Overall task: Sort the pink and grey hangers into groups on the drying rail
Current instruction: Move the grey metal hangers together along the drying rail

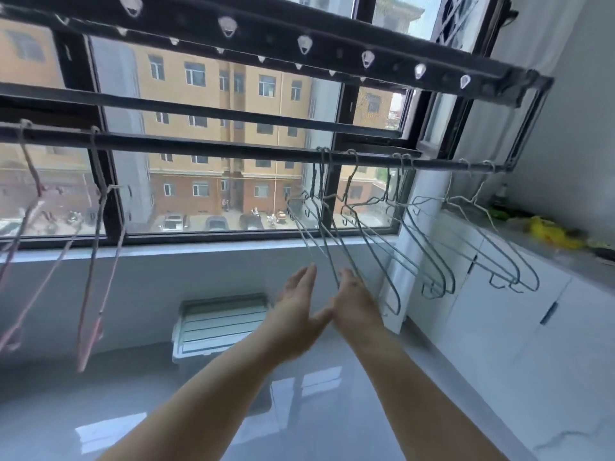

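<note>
A dark drying rail runs across the window. Pink hangers hang at its left end, blurred. Several grey hangers hang bunched along the right half. My left hand is raised below the leftmost grey hangers, fingers straight, holding nothing. My right hand is beside it, its fingers up against the lower bar of a grey hanger; whether they curl round the bar is hidden by the back of the hand.
A second perforated rail runs higher up. A white cabinet with a counter stands along the right wall, with yellow and green items on top. A white folded rack lies on the floor under the window.
</note>
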`<state>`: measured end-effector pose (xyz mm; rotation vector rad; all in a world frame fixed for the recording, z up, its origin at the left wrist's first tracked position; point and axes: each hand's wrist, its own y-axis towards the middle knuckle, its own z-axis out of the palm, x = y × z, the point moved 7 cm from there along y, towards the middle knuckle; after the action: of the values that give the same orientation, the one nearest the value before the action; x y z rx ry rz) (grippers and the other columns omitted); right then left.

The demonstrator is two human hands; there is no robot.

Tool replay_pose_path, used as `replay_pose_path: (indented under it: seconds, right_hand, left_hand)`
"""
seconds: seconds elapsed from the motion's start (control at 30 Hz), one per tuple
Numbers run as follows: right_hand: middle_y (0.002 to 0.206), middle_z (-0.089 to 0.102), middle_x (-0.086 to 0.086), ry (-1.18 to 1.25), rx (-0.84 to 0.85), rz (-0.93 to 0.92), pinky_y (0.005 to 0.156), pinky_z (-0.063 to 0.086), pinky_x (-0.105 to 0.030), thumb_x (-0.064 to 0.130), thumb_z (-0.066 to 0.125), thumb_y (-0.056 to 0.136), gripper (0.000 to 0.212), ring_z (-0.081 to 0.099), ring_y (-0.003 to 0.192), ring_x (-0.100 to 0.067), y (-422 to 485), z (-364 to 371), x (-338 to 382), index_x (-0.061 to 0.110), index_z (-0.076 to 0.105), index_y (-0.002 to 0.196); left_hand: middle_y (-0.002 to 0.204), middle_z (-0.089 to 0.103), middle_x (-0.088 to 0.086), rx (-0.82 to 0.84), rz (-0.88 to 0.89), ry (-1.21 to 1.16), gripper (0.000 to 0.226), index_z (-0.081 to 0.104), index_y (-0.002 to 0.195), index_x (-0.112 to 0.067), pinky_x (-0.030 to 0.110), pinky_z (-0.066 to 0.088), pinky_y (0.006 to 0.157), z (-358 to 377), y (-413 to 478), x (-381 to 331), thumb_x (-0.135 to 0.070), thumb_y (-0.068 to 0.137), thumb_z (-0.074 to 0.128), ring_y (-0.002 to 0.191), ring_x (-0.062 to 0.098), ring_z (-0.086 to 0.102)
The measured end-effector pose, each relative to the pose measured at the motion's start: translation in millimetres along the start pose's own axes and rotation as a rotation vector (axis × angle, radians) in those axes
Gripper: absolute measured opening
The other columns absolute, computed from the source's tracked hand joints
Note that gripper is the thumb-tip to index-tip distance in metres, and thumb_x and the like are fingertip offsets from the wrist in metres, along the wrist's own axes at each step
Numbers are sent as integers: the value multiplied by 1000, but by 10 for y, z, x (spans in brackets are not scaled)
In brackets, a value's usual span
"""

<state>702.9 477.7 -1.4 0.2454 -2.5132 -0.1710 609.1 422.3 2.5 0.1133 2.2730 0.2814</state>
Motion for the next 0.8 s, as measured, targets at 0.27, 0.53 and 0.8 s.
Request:
replay_pose_path:
  seconds: [0.27,0.53,0.8]
  right_hand:
    - [100,58,2,448,98,-139,70,33,2,-5,38,84,29,53,97,-15,273,289,-116,15,52,101]
    - [74,53,7,848,46,-255,57,36,-7,15,43,94,13,49,68,-7,573,125,356,18,56,93]
    - [79,55,-5,981,294,-114,60,41,-25,26,34,98,32,53,63,-12,575,559,591,4,56,91]
  left_hand:
    - [155,7,-1,-131,-139,-25,60,14,144,-21,25,4,114,84,226,221,-11,92,42,143,12,5]
    - [155,10,2,-283,-315,-31,65,14,144,-24,23,9,111,-211,5,569,-16,90,49,142,12,9]
    - [155,8,3,-365,-445,-15,69,6,145,-26,31,12,114,-532,-401,918,-18,90,47,142,16,12]
